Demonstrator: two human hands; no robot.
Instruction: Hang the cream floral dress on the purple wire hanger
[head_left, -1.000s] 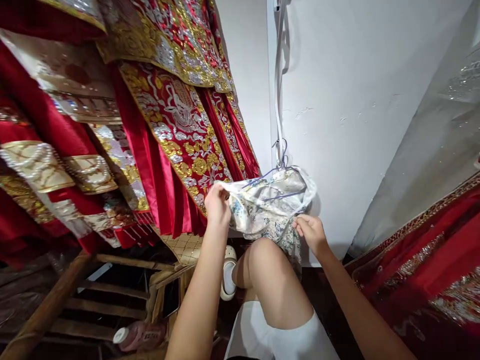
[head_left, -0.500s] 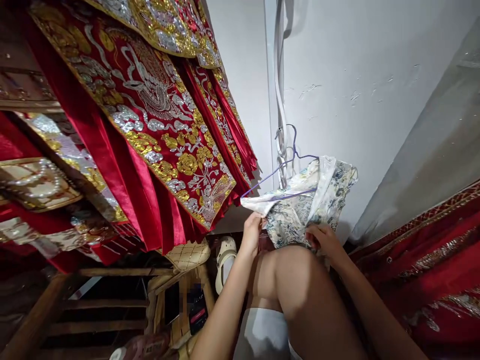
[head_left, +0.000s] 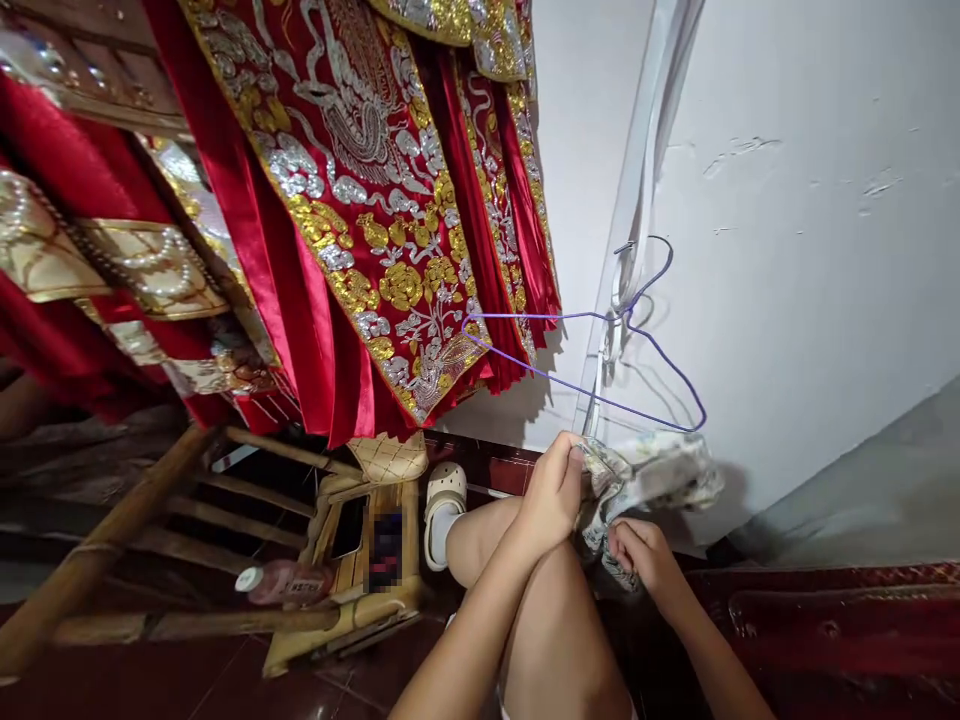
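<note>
My left hand (head_left: 555, 490) grips a bunched part of the flowered garment (head_left: 667, 475), fingers curled in. My right hand (head_left: 641, 555), just below and to the right of it, is closed on a lower fold; the cloth spreads out above that hand. Above both hands hangs the purple hanger (head_left: 626, 312), and up left is the red dress (head_left: 390, 250).

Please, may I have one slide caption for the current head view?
The left hand grips a crumpled white floral fabric garment, the right hand at its lower folds, below a thin purple hanger.
</note>
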